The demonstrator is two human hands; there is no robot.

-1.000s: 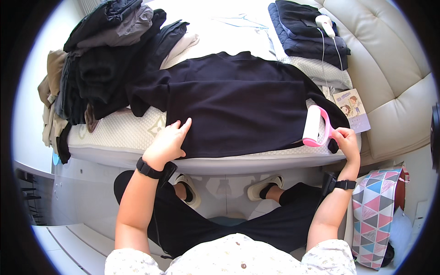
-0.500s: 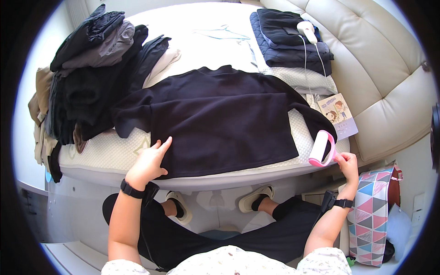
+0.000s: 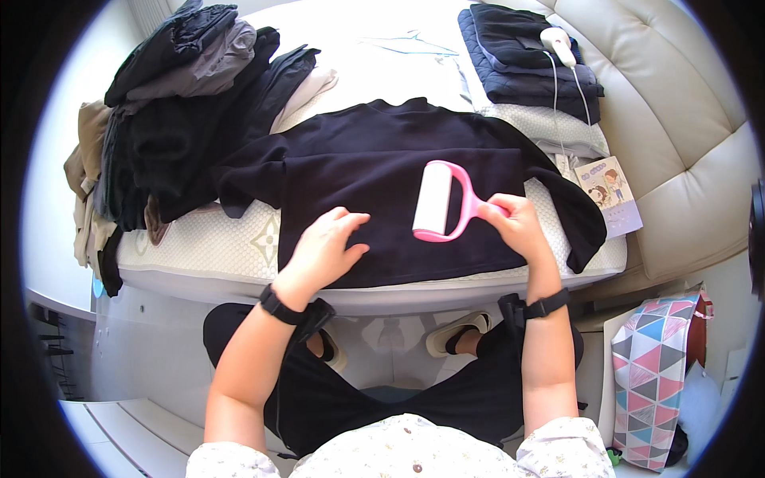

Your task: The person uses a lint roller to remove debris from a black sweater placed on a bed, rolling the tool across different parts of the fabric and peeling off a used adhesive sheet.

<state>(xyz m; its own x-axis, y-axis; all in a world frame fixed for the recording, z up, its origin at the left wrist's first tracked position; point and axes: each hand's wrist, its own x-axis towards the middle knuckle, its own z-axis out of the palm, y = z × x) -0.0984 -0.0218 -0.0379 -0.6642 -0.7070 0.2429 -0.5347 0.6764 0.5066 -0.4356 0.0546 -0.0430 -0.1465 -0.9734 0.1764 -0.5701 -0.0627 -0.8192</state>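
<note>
A black long-sleeved top [image 3: 351, 179] lies spread on the bed, its hem along the near edge. My right hand [image 3: 516, 227] grips the pink handle of a lint roller [image 3: 433, 197], whose white roll is over the right half of the top. Whether the roll touches the fabric I cannot tell. Over the top's lower left part is my left hand [image 3: 325, 245], fingers apart and holding nothing. The top's right sleeve [image 3: 580, 215] hangs toward the bed's near right corner, while the other sleeve reaches the clothes pile.
A tall pile of dark clothes [image 3: 171, 139] stands at the left. Folded dark garments [image 3: 526, 84] with a white corded device [image 3: 558, 46] lie at the back right, near a booklet [image 3: 607, 187]. A blue hanger [image 3: 410, 44] lies far back. A triangle-patterned bag [image 3: 649, 374] stands lower right.
My right hand has brought the lint roller leftward from the bed's right edge to over the top. My left hand has shifted right and up off the hem's left corner. The view has shifted slightly.
</note>
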